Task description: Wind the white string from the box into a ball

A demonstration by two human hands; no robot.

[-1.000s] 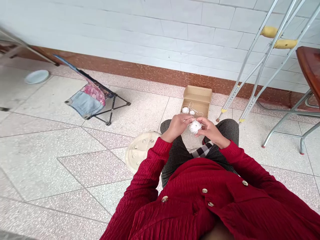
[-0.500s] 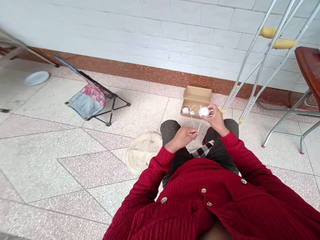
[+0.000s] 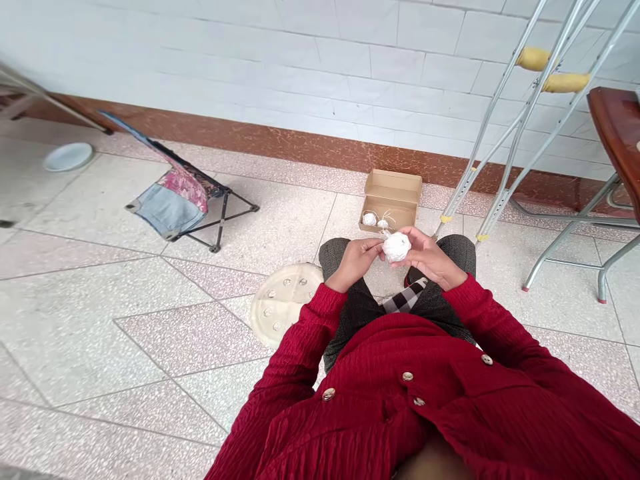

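Observation:
I sit looking down at my knees in dark trousers and a red buttoned top. My right hand (image 3: 429,255) is closed round a small white ball of string (image 3: 397,246) above my knees. My left hand (image 3: 358,257) pinches the string end right beside the ball. Just beyond my hands an open cardboard box (image 3: 393,200) lies on the floor, with two small white balls (image 3: 370,219) and loose string in it.
A round cream plastic lid (image 3: 283,301) lies on the tiled floor by my left knee. A folding stool (image 3: 183,193) stands at the left, a white plate (image 3: 67,157) farther left. Crutches (image 3: 505,133) lean on the wall; a metal-legged table (image 3: 613,127) stands at the right.
My right hand had reached out over the box with the ball while the left held the string taut; both hands have come back together above my knees.

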